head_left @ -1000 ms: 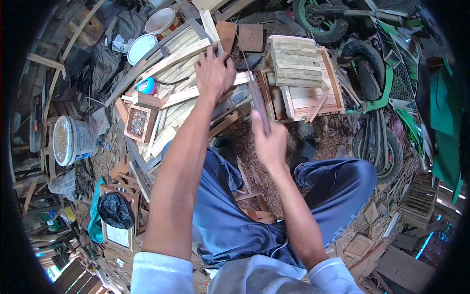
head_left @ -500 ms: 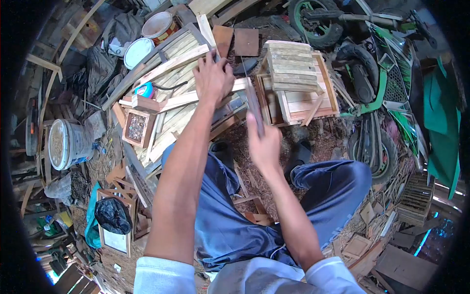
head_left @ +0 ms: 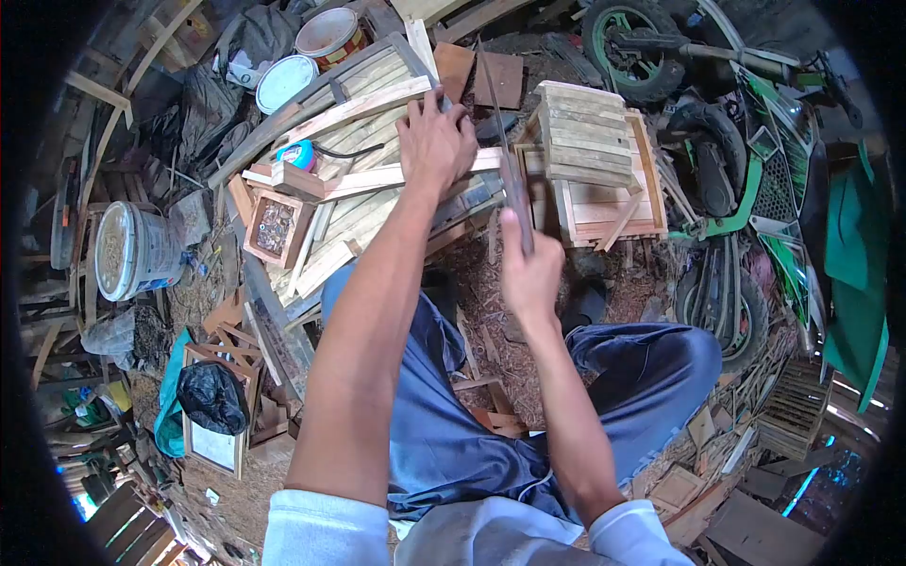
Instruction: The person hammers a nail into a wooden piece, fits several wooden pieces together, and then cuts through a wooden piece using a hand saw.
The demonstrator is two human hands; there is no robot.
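Note:
A handsaw (head_left: pixel 511 179) is gripped by its handle in my right hand (head_left: pixel 531 278), fingers wrapped round it and thumb pointing up along it. Its long blade points away from me and crosses close to the right end of a pale wooden strip (head_left: pixel 373 180). My left hand (head_left: pixel 437 146) presses down on that strip just left of the blade, fingers bent over it and partly hidden from view. Beneath lies a slatted wooden bench top (head_left: pixel 326 241). A second pale strip (head_left: pixel 363 108) lies farther back on the slats, near my left fingertips.
A small wooden box of nails or screws (head_left: pixel 276 228) and a blue tape measure (head_left: pixel 296 154) sit left on the slats. Stacked wooden boxes (head_left: pixel 587 141) stand right of the saw. A green motorbike (head_left: pixel 741 198) is farther right; buckets (head_left: pixel 137 250) stand left. Scraps litter the floor.
The view has shifted, moving most things rightward in the picture. My right hand has pushed the saw slightly forward, away from me. My left hand stays on the strip.

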